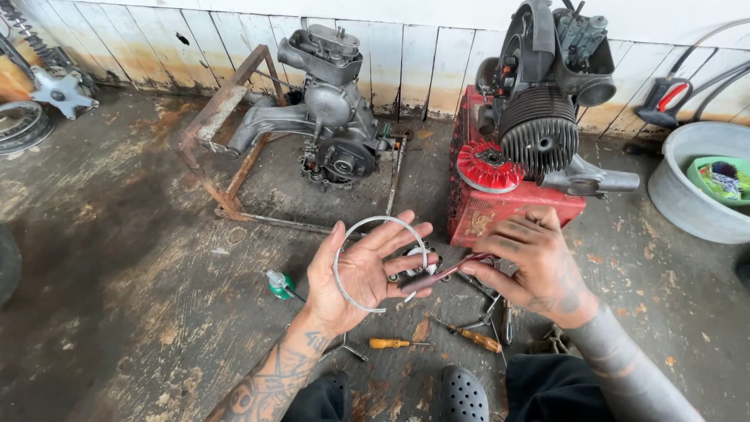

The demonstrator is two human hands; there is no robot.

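Above the floor (141, 258), the left hand (363, 273) lies palm-up, cradling a thin metal ring (380, 221); just right, the right hand (535, 262) grips a red-handled tool (445, 272) pointing leftward at it.

Shiny metal ring (380, 263), rough stained floor (117, 258)

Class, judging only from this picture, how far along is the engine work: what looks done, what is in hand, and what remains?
Done: two engines sit out of any vehicle, one in a rusty frame, one on a red crate. In hand: the left hand holds a thin metal ring in its open palm; the right hand holds a red-handled tool against it. Left: the ring is not fitted, and screwdrivers lie on the floor.
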